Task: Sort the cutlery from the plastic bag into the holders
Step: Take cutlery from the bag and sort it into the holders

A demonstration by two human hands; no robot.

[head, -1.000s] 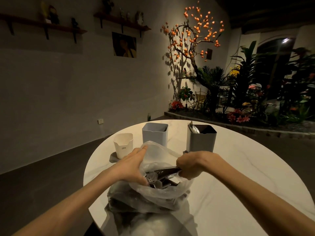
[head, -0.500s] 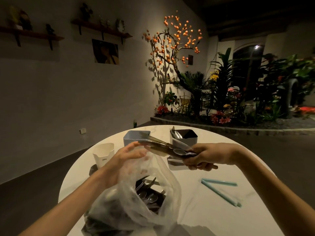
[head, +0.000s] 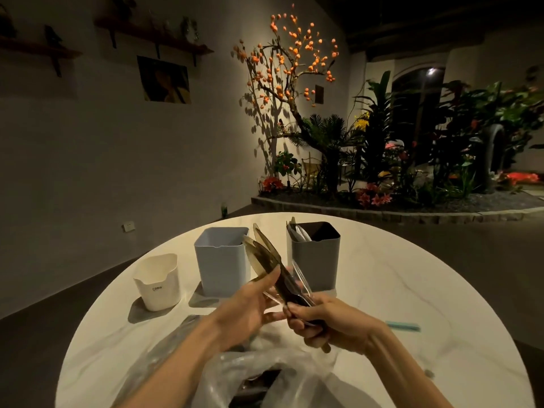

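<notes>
Three holders stand in a row on the round marble table (head: 382, 275): a white cup (head: 157, 282), a blue bin (head: 222, 260) and a grey bin (head: 316, 257) with spoons already in it. Before them the right hand (head: 329, 325) grips a bundle of cutlery (head: 273, 266), and the left hand (head: 250, 307) pinches one brown piece. Nearer lies the bag (head: 265, 378); a teal stick (head: 403, 325) lies to the right. Plants (head: 412, 148) fill the dim corner.

Translucent smoky plastic cutlery (head: 266, 260), crinkled glossy plastic bag (head: 259, 369), polished marble-look table (head: 397, 278).
</notes>
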